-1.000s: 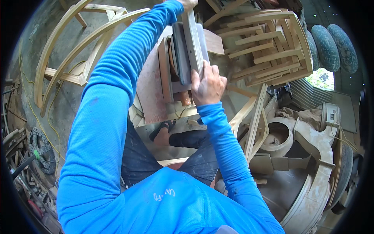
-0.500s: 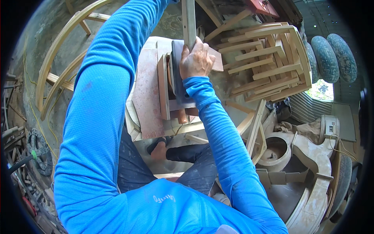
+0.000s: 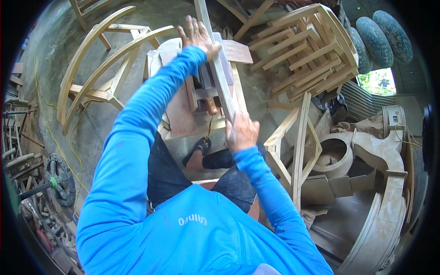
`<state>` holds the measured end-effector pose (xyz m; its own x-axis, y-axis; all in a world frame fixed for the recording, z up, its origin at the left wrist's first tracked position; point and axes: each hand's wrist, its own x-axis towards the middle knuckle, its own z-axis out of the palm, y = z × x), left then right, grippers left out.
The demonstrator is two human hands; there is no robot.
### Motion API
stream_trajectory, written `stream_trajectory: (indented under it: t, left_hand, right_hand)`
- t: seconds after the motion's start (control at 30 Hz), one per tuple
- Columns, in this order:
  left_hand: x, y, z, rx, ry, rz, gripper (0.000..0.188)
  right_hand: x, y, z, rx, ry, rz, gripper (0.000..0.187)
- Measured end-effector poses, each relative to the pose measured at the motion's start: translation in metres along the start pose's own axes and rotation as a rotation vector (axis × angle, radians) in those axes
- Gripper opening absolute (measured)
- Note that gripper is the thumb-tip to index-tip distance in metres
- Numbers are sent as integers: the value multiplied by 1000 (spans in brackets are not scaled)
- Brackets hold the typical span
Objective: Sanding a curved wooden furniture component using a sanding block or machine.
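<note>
A long, narrow wooden strip [image 3: 220, 73] runs lengthwise in front of me over a flat grey-purple surface [image 3: 221, 55] set on a low wooden stand. My left hand [image 3: 198, 37] lies across the strip's far part, fingers stretched out and spread, the thumb side against the wood. At the near end, my right hand [image 3: 243, 132] is closed round the strip; the fingertips underneath are hidden. Beneath the strip, between upright boards, a rounded orange-brown handle-like piece [image 3: 211, 106] sticks out toward me. A reddish-brown board [image 3: 181, 112] lies to its left.
A curved wooden frame [image 3: 87, 59] stands on the floor at left. Stacked slatted frames [image 3: 311, 55] stand at right, with a triangular wooden frame [image 3: 298, 151] nearer me. A large beige casing [image 3: 385, 169] fills the lower right. A yellow cord [image 3: 46, 123] crosses the floor.
My left hand has come back into view onto the strip. My right hand has moved toward me, to the strip's near end, and the strip has come nearer and tilted.
</note>
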<state>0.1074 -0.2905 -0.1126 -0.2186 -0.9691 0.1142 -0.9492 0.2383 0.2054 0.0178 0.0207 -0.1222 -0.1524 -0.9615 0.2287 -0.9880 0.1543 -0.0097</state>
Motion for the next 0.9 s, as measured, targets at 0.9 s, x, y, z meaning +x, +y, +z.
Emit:
stream_trajectory:
  t: [0.9]
  left_hand:
    - [-296, 78, 2, -1397, 128, -157, 79]
  right_hand:
    - [-314, 91, -132, 272, 64, 83, 67]
